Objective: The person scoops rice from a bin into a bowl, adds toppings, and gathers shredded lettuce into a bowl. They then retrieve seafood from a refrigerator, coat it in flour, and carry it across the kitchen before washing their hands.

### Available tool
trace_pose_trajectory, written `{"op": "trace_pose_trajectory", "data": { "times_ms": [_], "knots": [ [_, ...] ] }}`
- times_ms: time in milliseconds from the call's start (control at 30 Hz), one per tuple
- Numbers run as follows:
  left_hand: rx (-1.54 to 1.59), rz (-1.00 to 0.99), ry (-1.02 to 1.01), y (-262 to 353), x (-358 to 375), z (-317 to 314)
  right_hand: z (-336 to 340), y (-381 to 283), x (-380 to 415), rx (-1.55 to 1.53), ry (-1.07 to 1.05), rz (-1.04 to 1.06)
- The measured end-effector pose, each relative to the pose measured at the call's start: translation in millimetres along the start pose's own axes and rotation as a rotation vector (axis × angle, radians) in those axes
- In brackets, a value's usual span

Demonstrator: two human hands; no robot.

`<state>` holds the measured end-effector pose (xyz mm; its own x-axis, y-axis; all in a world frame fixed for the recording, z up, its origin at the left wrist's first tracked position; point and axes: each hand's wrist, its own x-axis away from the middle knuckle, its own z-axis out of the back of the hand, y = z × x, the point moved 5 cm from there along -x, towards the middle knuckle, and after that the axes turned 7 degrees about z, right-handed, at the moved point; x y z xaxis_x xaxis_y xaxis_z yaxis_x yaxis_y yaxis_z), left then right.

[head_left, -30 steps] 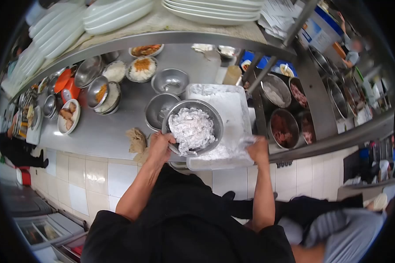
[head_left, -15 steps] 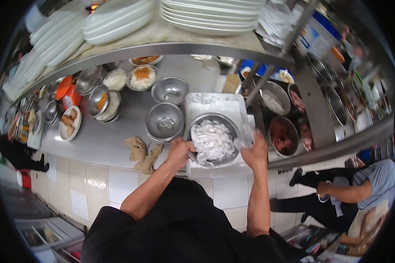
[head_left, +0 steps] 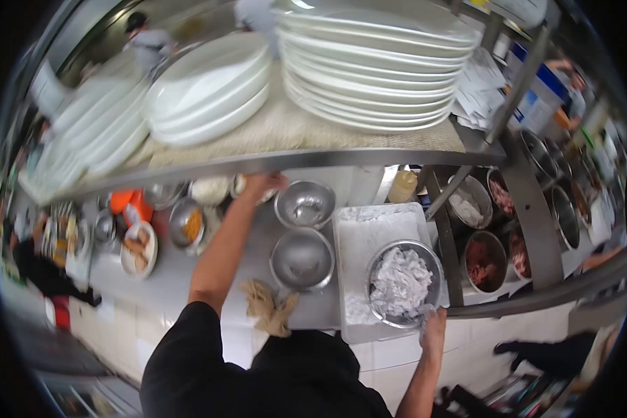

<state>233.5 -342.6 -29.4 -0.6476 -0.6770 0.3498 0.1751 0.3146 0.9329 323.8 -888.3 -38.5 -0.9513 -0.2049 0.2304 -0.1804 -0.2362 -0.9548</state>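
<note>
A metal bowl of white-coated pieces stands on the right part of a white floury tray. My right hand is closed at the bowl's lower right rim, around something clear like thin plastic. My left hand reaches up under the shelf edge, near a white bowl at the back of the counter; its fingers are blurred and partly hidden. Two metal bowls, an upper one and a lower one, stand left of the tray. A crumpled tan cloth lies below them.
White plates are stacked on the shelf above the counter. Pots of raw meat sit at the right. On the left are a dish of browned food, a bowl of orange food and an orange container. People stand farther off.
My left hand has left the bowl's rim and moved up and left to the counter's back. The bowl sits farther right on the tray, with my right hand lower on its rim. The view has shifted.
</note>
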Motion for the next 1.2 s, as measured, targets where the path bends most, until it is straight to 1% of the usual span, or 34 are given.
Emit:
{"op": "trace_pose_trajectory", "data": {
  "times_ms": [33, 100, 133, 167, 233, 300, 367, 400, 467, 500, 567, 600, 633, 700, 733, 833, 933, 967, 1033, 1100, 1167, 1200],
  "knots": [
    [0.059, -0.010, 0.096, 13.6, -31.9, 37.3, 0.5, 0.9, 8.6, -0.007, 0.036, -0.044],
    [0.141, 0.017, 0.187, 14.3, -69.8, 106.8, 4.6, 26.9, 27.2, -0.037, 0.221, -0.033],
    [0.177, 0.037, 0.212, 8.2, -84.0, 139.5, -1.8, 14.8, 38.2, -0.066, 0.201, -0.013],
    [0.184, 0.061, 0.215, 5.9, -105.0, 157.8, -2.8, 5.5, 49.3, 0.063, 0.162, -0.106],
    [0.199, 0.110, 0.247, 0.9, -142.1, 191.1, -12.0, -28.9, 69.5, 0.081, 0.300, -0.154],
    [0.206, 0.152, 0.295, -6.2, -162.7, 224.4, -17.0, -26.7, 88.8, 0.272, 0.407, -0.101],
    [0.189, 0.183, 0.332, -9.2, -173.2, 233.2, -5.2, 32.8, 94.4, 0.170, 0.456, -0.305],
    [0.186, 0.190, 0.346, -10.9, -175.1, 237.7, -6.1, 28.6, 99.0, 0.163, 0.484, -0.334],
    [0.187, 0.201, 0.369, -14.6, -178.0, 243.4, -14.8, 0.5, 99.7, 0.042, 0.420, -0.350],
    [0.187, 0.200, 0.380, -16.0, -176.1, 245.6, -17.5, -13.6, 101.1, 0.043, 0.430, -0.361],
    [0.200, 0.198, 0.376, -21.6, -175.6, 251.7, -33.1, -35.8, 105.1, -0.148, 0.424, -0.306],
    [0.206, 0.196, 0.379, -25.0, -174.2, 253.0, -32.7, -39.5, 109.5, -0.128, 0.568, -0.324],
    [0.214, 0.187, 0.386, -25.9, -172.1, 256.5, -31.2, -32.3, 109.0, -0.129, 0.560, -0.316],
    [0.219, 0.183, 0.376, -27.9, -171.2, 259.8, -30.5, -11.7, 108.3, -0.257, 0.451, -0.284],
    [0.221, 0.176, 0.378, -29.9, -171.9, 258.9, -27.3, -5.2, 111.4, -0.254, 0.546, -0.308],
    [0.250, 0.175, 0.372, -42.1, -172.5, 265.9, -30.4, -13.2, 116.5, -0.253, 0.604, -0.251],
    [0.273, 0.160, 0.363, -49.6, -177.4, 268.4, -37.0, -31.2, 119.0, -0.242, 0.623, -0.238],
    [0.277, 0.151, 0.358, -51.2, -177.7, 273.0, -39.2, -26.7, 117.9, -0.239, 0.609, -0.240],
    [0.297, 0.137, 0.339, -52.0, -177.7, 273.7, -36.3, -15.2, 121.2, -0.320, 0.682, -0.204],
    [0.321, 0.115, 0.312, -53.1, -177.3, 267.4, -35.0, 1.9, 117.2, -0.310, 0.604, -0.217],
    [0.350, 0.093, 0.278, -55.5, -176.3, 259.0, -28.5, 16.6, 118.8, -0.274, 0.659, -0.228],
    [0.367, 0.079, 0.257, -56.9, -178.3, 251.5, -24.7, 28.0, 116.4, -0.259, 0.606, -0.228]
  ]
}}
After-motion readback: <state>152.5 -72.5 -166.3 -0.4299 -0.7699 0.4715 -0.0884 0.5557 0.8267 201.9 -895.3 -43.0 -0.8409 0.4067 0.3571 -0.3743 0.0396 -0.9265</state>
